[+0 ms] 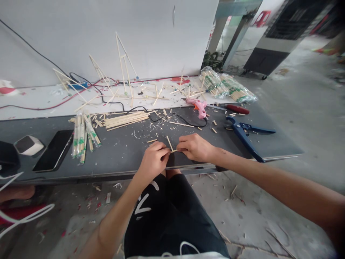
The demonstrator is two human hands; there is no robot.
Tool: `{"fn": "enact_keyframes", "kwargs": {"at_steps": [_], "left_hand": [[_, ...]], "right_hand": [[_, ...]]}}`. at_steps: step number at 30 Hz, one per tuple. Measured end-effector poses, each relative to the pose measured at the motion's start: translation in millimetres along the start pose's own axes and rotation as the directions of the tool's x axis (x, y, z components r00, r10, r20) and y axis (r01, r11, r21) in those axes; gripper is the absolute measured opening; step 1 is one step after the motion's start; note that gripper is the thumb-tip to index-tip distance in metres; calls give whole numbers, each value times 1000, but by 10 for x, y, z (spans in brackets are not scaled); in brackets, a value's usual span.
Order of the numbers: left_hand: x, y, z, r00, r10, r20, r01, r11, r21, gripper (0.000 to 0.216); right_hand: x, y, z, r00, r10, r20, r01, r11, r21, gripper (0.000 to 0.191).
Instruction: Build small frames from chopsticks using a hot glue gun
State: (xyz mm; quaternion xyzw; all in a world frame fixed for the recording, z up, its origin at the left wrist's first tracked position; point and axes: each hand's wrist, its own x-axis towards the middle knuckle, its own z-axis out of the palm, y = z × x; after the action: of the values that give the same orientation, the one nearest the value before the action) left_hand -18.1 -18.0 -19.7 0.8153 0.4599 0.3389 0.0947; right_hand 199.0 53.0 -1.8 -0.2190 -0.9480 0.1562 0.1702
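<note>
My left hand [154,158] and my right hand [194,147] meet over the near edge of the dark grey board [121,158]. Both are closed in a pinch on short bamboo stick pieces [170,145] that cross between the fingertips, one piece slanting up and away. A pink glue gun [198,107] lies beyond the hands with its black cord trailing left. Blue cutters [244,133] lie to the right of my right hand.
A pile of bare sticks [125,119] and wrapped chopsticks [82,138] lie at the left. A black phone [54,149] and a small white box [28,144] sit far left. Bagged chopsticks [229,88] and a red-handled tool [237,109] lie at the right. Stick frames [124,68] stand against the white wall.
</note>
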Motion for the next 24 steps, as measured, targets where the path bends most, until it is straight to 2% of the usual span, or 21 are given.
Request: {"fn": "enact_keyframes", "kwargs": {"at_steps": [24], "left_hand": [[15, 17, -11, 1000, 4, 5, -4, 1000, -1, 23]], "right_hand": [[17, 17, 24, 1000, -16, -19, 16, 1000, 14, 24]]}}
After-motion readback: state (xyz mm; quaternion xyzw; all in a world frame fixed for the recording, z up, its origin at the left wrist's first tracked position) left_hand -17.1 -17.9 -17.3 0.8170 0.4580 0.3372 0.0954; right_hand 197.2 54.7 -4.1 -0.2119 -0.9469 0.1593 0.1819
